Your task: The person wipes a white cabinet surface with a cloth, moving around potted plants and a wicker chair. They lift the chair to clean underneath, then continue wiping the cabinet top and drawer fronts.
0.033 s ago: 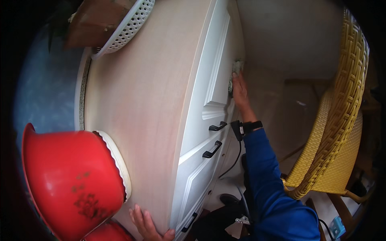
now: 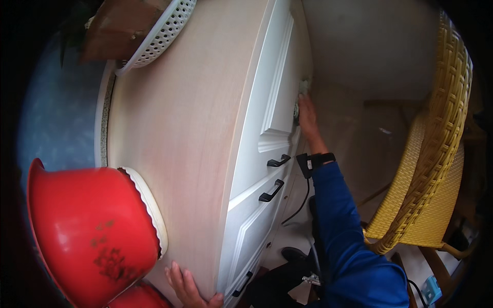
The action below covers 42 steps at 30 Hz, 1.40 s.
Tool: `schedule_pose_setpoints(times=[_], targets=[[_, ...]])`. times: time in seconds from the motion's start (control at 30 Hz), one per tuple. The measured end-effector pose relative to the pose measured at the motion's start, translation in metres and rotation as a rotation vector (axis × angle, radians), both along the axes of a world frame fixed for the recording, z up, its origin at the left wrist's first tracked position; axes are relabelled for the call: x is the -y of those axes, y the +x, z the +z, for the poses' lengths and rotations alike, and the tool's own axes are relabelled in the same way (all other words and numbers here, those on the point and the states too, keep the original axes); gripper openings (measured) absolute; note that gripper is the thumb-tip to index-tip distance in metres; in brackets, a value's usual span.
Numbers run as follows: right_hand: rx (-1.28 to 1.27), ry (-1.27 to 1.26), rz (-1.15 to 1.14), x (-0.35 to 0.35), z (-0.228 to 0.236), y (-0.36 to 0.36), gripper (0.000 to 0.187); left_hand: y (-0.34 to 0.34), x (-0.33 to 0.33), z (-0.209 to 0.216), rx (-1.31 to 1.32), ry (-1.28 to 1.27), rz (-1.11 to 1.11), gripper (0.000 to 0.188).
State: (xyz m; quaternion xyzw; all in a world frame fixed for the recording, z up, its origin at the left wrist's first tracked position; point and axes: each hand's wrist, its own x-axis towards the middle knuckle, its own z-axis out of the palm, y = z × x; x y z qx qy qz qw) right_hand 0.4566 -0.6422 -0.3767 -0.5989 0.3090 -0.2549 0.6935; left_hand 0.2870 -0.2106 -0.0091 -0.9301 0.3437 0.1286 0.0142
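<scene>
Head camera view, looking down: the largest thing is one cabinet (image 2: 179,113), with a pale wood-toned top and white panelled front. To its right is one yellow woven wicker chair (image 2: 436,174). On the left, one large red basin (image 2: 97,231) with a dark flower print stands with its base at a cream scalloped-edged mat (image 2: 155,210); its inside faces away, so its contents cannot be seen. A second red vessel (image 2: 141,297) shows partly below it, contents also hidden. At the upper left, one white perforated colander (image 2: 163,41) has a brown, flat-sided piece (image 2: 118,33) at its open side, seemingly inside it.

Two hands are visible. The right hand (image 2: 309,120), in a blue sleeve (image 2: 336,205) with a black wristband (image 2: 323,158), lies with fingers extended over one grey-green cloth (image 2: 304,86) at the far part of the cabinet front; whether the fingers close on it cannot be told. The left hand (image 2: 187,287) is open, empty, resting on the cabinet top's near edge. Three black pull handles (image 2: 271,191) show on the front.

Compared with the earlier frame, the right hand has shifted slightly and less cloth shows; the left hand, basin and colander are nearly unchanged.
</scene>
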Motion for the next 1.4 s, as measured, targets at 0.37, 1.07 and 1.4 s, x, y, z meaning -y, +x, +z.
schedule_pose_setpoints(times=[0.37,1.07,1.4], targets=[[-0.163,0.508,-0.074,-0.074,-0.126,-0.045,0.059,-0.001,0.000,0.006,-0.004,-0.009,-0.004,0.098],[-0.014,0.149,0.149,-0.073,0.148,-0.082,0.039,0.004,0.024,0.003,0.093,-0.159,0.020,0.095],[0.384,-0.489,0.044,-0.148,0.178,-0.129,0.057,0.003,0.027,0.004,0.103,-0.150,0.028,0.095]])
